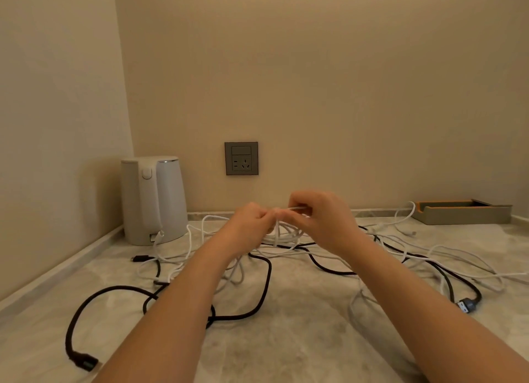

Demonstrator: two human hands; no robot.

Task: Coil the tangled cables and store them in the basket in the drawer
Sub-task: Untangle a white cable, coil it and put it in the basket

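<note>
Left hand (250,220) and right hand (322,218) both pinch the white cable (286,236) mid-tangle; light, limp, springy stuff, best gripped near a plug end, I'd say.

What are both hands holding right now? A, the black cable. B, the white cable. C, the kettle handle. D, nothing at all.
B: the left hand and the right hand both pinch strands of the white cable, while the black cable lies on the counter.
</note>
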